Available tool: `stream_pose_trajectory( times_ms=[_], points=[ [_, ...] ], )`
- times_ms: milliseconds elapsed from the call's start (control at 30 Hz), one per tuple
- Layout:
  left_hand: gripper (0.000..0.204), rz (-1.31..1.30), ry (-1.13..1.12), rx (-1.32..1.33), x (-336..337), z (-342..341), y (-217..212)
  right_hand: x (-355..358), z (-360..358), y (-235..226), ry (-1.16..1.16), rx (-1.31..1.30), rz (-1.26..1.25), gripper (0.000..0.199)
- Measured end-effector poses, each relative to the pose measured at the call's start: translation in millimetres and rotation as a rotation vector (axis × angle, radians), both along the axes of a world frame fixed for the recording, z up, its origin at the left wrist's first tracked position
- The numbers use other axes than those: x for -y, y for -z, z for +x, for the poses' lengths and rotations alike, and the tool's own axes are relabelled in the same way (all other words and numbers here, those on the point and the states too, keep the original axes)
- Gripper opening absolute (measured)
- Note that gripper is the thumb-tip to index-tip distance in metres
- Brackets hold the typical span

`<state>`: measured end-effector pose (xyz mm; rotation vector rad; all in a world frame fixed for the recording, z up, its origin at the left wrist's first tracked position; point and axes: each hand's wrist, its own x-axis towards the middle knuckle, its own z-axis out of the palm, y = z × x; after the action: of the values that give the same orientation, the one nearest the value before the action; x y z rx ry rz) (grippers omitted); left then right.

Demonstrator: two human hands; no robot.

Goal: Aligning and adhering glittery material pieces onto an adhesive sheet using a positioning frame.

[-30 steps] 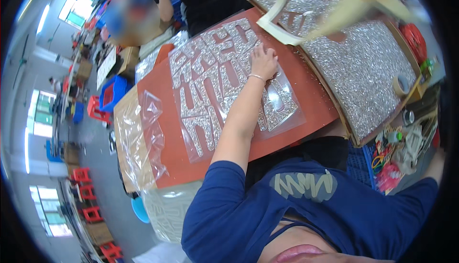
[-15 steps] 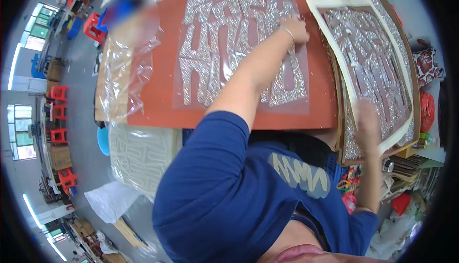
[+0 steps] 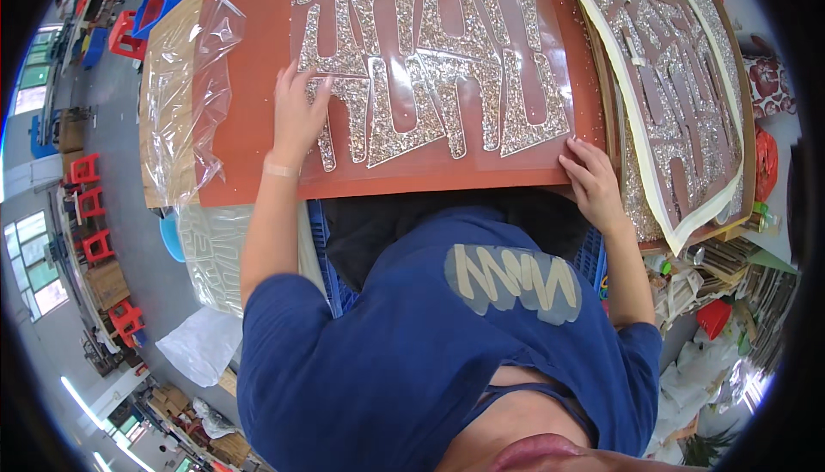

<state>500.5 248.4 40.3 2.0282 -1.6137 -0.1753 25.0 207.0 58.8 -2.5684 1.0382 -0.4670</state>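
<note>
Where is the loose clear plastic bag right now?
In the head view, the clear plastic bag lies crumpled at the left edge of the orange board, just left of the left hand.

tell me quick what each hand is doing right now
Left hand: open, flat on the glittery letter sheet.
Right hand: open, fingers resting at the orange board's near right corner, holding nothing.

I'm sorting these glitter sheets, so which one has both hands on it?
The rhinestone sheet on the orange board, directly ahead; the cream-bordered sheet to the right lies untouched.

Craft workshop: glitter letter sheets point(image 3: 430, 60), stacked boards point(image 3: 687, 85).
</note>
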Motion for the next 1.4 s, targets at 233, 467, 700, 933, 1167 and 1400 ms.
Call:
stream_pose_trajectory(
  times_ms=[233,467,700,933,1167,1400],
  points=[
    [0.057,0.131,-0.114,0.118,-78.9,-36.9,24.6,8.7,16.3,0.6,0.039,0.154,0.068,0.015],
    [0.051,-0.052,-0.165,-0.109,-81.6,-35.5,29.1,1.5,-60.6,0.3,0.655,0.035,-0.099,0.015],
    [0.025,-0.413,-0.173,-0.106,-88.3,-38.7,26.9,-21.2,-103.3,18.8,0.643,-0.147,-0.156,0.022],
    [0.018,-0.427,-0.208,0.006,-92.9,-38.2,32.2,-13.7,-95.8,17.3,0.742,-0.23,-0.138,0.015],
    [0.015,-0.404,-0.128,-0.051,-87.9,-40.9,32.9,-10.7,-86.5,13.9,0.732,-0.195,-0.334,0.011],
    [0.018,-0.327,-0.087,0.012,-92.0,-40.7,30.1,-11.7,28.1,-8.8,0.496,0.204,-0.147,0.011]
  ],
)
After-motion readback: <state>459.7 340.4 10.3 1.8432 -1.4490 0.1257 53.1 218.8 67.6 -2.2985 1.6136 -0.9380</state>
